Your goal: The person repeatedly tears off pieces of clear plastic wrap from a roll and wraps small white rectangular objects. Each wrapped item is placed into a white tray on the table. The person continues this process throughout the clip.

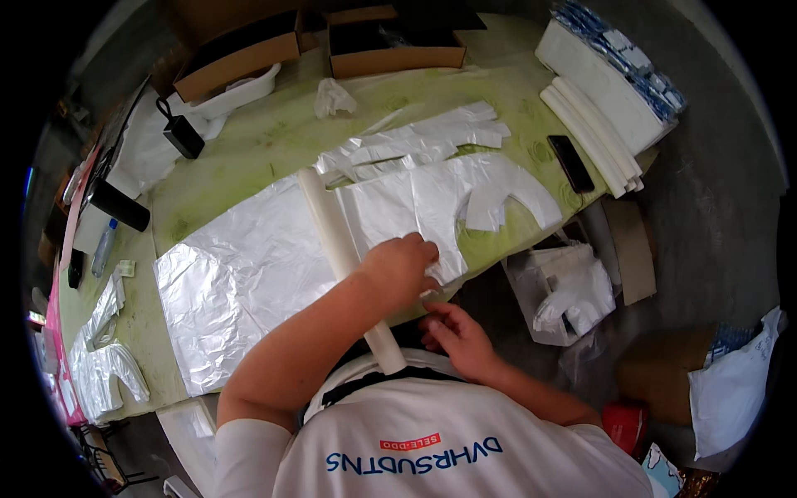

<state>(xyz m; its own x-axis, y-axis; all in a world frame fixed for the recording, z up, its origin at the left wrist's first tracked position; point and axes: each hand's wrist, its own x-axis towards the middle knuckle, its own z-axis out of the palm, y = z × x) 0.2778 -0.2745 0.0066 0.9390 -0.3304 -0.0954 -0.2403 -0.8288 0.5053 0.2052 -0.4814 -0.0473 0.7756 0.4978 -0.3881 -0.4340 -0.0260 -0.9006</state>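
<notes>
A shiny white plastic bag (241, 274) with handle loops lies flat across the table, creased on its left part. A long cream tube (325, 217) rests on top of it, its near end against my shirt. My left forearm crosses over the tube. My left hand (397, 270) has its fingers curled down at the bag's near right edge, closed on the plastic. Just nearer to me, below the table edge, my right hand (462, 339) is closed with thumb and fingers bent together; what they hold, if anything, is hidden.
More folded plastic bags (415, 141) lie beyond. To the right are a phone (571, 163), cream rolls (589, 137) and a white box (598, 83). A bin (540, 290) of plastic scraps stands below the edge. Cardboard boxes (397, 60) line the back; a black speaker (119, 205) sits left.
</notes>
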